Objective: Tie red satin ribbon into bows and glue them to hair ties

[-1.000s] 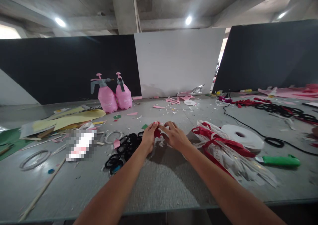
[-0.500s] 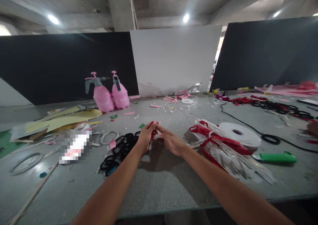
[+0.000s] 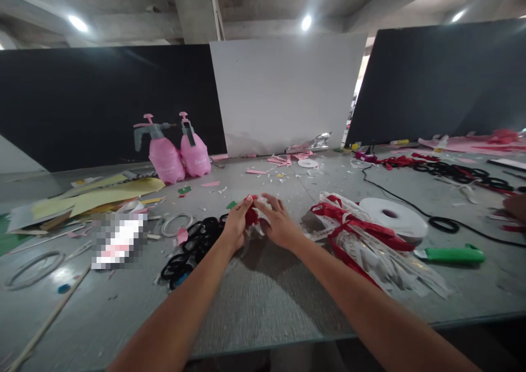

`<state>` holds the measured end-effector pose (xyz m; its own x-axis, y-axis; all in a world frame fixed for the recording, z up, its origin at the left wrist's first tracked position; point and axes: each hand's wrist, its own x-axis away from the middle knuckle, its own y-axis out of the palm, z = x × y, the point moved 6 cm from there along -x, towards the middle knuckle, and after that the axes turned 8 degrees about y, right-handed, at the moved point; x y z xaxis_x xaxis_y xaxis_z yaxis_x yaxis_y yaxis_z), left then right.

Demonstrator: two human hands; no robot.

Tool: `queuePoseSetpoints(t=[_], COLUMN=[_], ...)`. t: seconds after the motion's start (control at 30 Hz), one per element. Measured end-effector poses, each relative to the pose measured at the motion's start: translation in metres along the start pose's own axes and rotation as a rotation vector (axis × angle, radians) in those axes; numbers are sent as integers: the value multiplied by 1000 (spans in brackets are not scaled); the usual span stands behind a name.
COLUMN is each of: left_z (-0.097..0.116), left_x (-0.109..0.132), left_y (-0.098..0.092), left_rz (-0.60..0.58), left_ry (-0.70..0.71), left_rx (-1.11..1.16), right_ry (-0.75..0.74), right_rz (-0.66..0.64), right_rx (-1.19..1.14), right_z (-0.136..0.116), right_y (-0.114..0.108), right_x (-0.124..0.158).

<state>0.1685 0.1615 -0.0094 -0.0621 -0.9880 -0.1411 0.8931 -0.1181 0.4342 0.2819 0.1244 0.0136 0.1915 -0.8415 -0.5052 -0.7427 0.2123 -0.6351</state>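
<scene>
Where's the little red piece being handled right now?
Near the middle of the head view, the red piece is held in the left hand, with the right hand close by; black loops lie to its left.

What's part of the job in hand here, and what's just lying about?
Job: red piece in left hand, right hand at it; probably black bands, ribbon bundle.

Apparently lying about: pink spray bottles, yellow sheet, foil.

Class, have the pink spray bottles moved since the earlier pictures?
No: the pink spray bottles keep their place left of the white panel; only the view shifted.
</scene>
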Motion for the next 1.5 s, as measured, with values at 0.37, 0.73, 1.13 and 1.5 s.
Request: queuePoseSetpoints(t=[0.37, 0.73, 1.13, 1.5], left_z=[-7, 6, 58, 96], left_x=[-3, -3, 21, 95], left_y=[-1, 9, 35, 106], left_rz=[-100, -197, -168, -421], left_ry=[3, 225, 288, 145], left_rx=[-169, -485, -140, 370], right_ry=[79, 333, 264, 218], right_rz=[34, 60, 70, 156], right_rx=[-229, -786, -899, -1571], right_z=[9, 35, -13, -81], right_y=[5, 0, -39, -90], right_x=[-3, -11, -12, 44])
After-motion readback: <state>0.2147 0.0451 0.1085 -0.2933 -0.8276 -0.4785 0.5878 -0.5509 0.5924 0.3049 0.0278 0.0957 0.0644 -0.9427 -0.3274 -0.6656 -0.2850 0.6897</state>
